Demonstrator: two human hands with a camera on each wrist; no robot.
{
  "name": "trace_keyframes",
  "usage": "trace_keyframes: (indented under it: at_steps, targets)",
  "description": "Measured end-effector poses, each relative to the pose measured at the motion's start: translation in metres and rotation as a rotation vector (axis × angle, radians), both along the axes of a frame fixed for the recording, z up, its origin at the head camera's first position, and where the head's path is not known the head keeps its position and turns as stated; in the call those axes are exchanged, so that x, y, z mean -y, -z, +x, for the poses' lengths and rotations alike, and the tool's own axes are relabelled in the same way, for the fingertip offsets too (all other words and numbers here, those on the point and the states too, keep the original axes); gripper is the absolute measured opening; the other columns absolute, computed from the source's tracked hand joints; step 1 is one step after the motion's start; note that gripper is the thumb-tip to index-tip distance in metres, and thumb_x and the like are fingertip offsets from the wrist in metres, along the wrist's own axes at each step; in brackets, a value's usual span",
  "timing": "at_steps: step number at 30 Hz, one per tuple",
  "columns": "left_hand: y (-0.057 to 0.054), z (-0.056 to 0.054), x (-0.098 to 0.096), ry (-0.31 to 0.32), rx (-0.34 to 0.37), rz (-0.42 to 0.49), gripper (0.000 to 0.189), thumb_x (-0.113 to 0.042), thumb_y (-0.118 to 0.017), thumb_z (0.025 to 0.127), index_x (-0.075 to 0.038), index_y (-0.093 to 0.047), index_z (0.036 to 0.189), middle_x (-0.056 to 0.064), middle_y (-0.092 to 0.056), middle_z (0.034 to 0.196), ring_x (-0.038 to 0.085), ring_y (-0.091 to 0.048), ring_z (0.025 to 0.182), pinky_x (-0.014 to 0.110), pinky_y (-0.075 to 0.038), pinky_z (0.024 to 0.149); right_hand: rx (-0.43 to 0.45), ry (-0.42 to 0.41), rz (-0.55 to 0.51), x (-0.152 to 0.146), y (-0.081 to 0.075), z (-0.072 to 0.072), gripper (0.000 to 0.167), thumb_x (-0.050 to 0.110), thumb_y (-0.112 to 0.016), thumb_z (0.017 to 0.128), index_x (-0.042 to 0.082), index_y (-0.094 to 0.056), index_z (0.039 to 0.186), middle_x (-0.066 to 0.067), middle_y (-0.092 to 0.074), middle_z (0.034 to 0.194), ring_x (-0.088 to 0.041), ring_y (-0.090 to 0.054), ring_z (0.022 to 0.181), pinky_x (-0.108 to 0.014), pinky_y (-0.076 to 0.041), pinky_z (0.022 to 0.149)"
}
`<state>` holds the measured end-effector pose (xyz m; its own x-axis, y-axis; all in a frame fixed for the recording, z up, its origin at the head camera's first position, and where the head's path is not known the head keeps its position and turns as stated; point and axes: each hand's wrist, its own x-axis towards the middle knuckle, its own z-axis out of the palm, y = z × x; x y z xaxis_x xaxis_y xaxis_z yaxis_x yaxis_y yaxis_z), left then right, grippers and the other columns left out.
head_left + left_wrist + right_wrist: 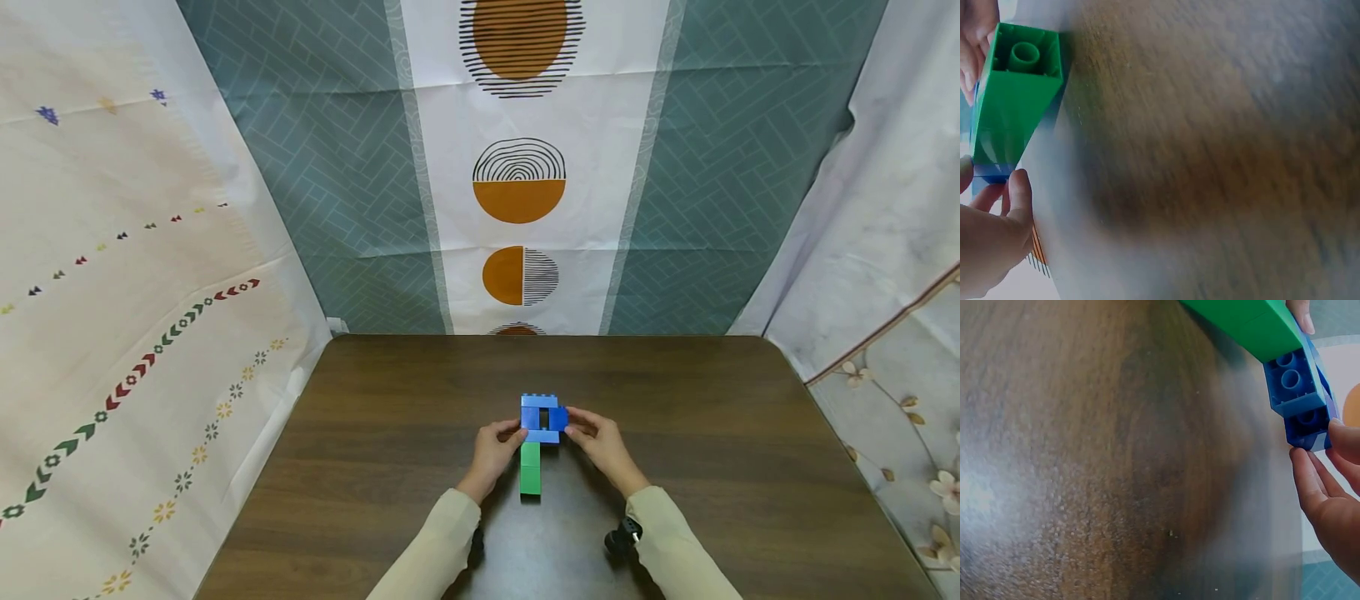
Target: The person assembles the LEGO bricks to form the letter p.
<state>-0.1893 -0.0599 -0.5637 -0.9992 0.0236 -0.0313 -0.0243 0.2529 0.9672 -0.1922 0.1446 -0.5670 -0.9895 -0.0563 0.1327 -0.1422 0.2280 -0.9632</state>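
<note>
A toy building-block figure, made of a ring of blue blocks (539,402) above a stem of green blocks (530,477), is between the two hands in the head view. My left hand (491,457) pinches the ring's left side near the top of the stem. On the ring's right side, my right hand (604,448) pinches a darker blue block (560,419) between thumb and fingers. The hollow underside of the lowest green block (1016,94) faces the left wrist camera. In the right wrist view, the open undersides of the blue blocks (1291,381) show beside the fingertips.
A brown wooden table (390,383) lies beneath the hands, its far edge meeting a teal and white patterned curtain (345,183). Light patterned cloths hang at the left (150,275) and right (892,250). A dark wrist device (624,536) sits at the right sleeve.
</note>
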Motion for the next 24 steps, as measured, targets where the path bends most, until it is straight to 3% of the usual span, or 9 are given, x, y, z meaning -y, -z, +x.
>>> trace_keyframes:
  at_steps: [6,17,24]
  targets:
    - [0.001,-0.002,0.000,0.028,0.061,-0.055,0.033,-0.016,-0.066,0.093,0.005,-0.064,0.119,0.016,-0.064,0.108,0.026,-0.061,0.097,0.034,-0.056,0.080,0.124,0.010,0.069,0.002,0.004,-0.007,0.035,-0.004,-0.062,0.091,-0.007,-0.058,0.126,-0.025,-0.063,0.116,-0.034,-0.063,0.103,-0.026,-0.056,0.078]
    - [0.004,-0.003,0.000,0.046,0.070,-0.098,0.032,-0.012,-0.064,0.093,0.008,-0.064,0.118,0.016,-0.064,0.104,0.026,-0.062,0.093,0.035,-0.056,0.076,0.141,0.005,0.127,0.005,0.010,-0.010,0.036,-0.004,-0.062,0.090,-0.006,-0.059,0.126,-0.022,-0.065,0.113,-0.032,-0.064,0.099,-0.028,-0.057,0.075]
    - [0.006,-0.004,0.001,0.060,0.073,-0.135,0.031,-0.013,-0.063,0.094,0.008,-0.064,0.118,0.018,-0.063,0.107,0.028,-0.061,0.098,0.038,-0.055,0.081,0.138,0.012,0.136,0.006,0.011,-0.010,0.034,-0.005,-0.063,0.090,-0.008,-0.060,0.123,-0.022,-0.066,0.108,-0.031,-0.064,0.096,-0.025,-0.056,0.073]
